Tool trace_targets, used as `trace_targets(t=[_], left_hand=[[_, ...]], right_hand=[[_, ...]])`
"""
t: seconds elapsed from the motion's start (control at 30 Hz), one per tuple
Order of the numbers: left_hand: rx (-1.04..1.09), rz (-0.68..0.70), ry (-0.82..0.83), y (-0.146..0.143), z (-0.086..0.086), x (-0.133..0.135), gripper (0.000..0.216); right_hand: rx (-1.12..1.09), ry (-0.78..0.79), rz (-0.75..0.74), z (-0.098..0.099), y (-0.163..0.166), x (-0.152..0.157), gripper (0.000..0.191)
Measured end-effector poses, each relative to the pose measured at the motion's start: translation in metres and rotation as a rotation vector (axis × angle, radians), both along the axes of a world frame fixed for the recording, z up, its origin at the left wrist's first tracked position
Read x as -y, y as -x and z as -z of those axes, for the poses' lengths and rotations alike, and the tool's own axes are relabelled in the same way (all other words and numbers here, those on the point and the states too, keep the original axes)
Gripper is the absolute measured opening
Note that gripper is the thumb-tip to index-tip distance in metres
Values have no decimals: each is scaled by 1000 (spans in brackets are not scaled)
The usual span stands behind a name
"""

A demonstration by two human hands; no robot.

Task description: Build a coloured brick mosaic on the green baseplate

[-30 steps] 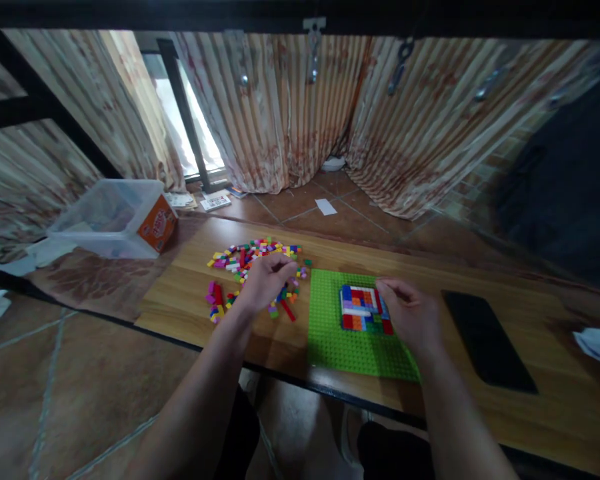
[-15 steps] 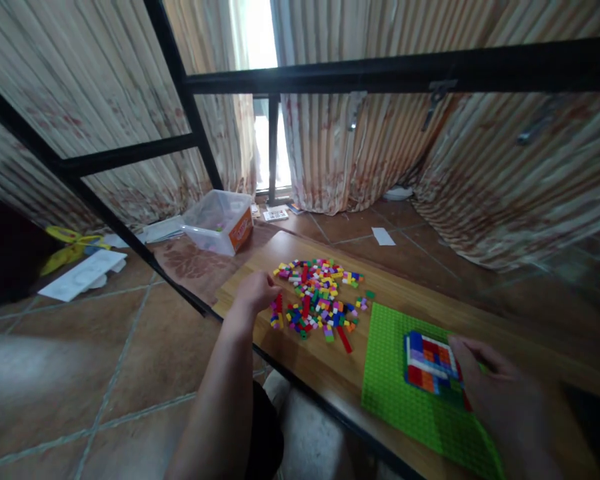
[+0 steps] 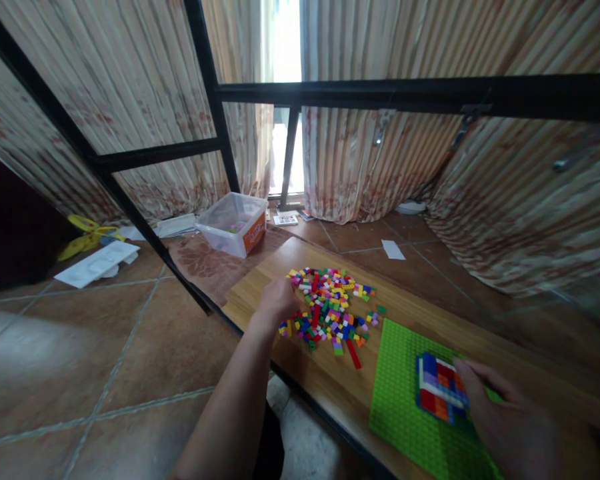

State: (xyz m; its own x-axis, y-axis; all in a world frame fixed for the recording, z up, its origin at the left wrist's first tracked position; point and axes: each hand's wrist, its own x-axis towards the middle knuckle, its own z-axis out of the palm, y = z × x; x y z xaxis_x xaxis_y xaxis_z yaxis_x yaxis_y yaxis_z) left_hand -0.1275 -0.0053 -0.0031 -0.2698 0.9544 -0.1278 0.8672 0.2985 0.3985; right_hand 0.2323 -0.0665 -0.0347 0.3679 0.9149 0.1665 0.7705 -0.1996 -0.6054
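Observation:
My left hand (image 3: 279,300) is at the left edge of a pile of small colourful toy bricks (image 3: 333,310), its fingers curled down. Its fingertips are hidden, so whatever they hold does not show. On a green baseplate (image 3: 397,373) sits a flat block of joined bricks (image 3: 436,390) in blue, white, red and orange. My right hand (image 3: 500,407) is closed at this block's right side, thumb and forefinger together at its edge. It covers part of the block, and anything between the fingers cannot be made out.
Pile and baseplate lie on a narrow wooden table (image 3: 290,257). A clear plastic box (image 3: 225,233) with an orange label stands on a mat beyond the table's left end. A black metal frame (image 3: 340,91) crosses in front of the curtains. White papers (image 3: 393,250) lie on the tiled floor.
The camera view has shifted a little. My left hand has moved onto the pile's left edge and covers red bricks seen there before. My right hand stays by the brick block.

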Motion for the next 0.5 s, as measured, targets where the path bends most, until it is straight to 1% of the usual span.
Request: trace_targets(t=[0.2,0.37,0.43,0.5], left_hand=[[129,47,-114,-13,8,-9,15],[172,26,-191,-7,7,-12,20],[189,25,-191,-2,5,-10,15],[205,50,-143,2,3,-6,10]], right_hand=[[13,23,-1,1,-2,-1,39],[22,27,-30,5,-5,1,38],[30,13,-48,6,-5,1,37],[45,2,-64,6,-4,1,37]])
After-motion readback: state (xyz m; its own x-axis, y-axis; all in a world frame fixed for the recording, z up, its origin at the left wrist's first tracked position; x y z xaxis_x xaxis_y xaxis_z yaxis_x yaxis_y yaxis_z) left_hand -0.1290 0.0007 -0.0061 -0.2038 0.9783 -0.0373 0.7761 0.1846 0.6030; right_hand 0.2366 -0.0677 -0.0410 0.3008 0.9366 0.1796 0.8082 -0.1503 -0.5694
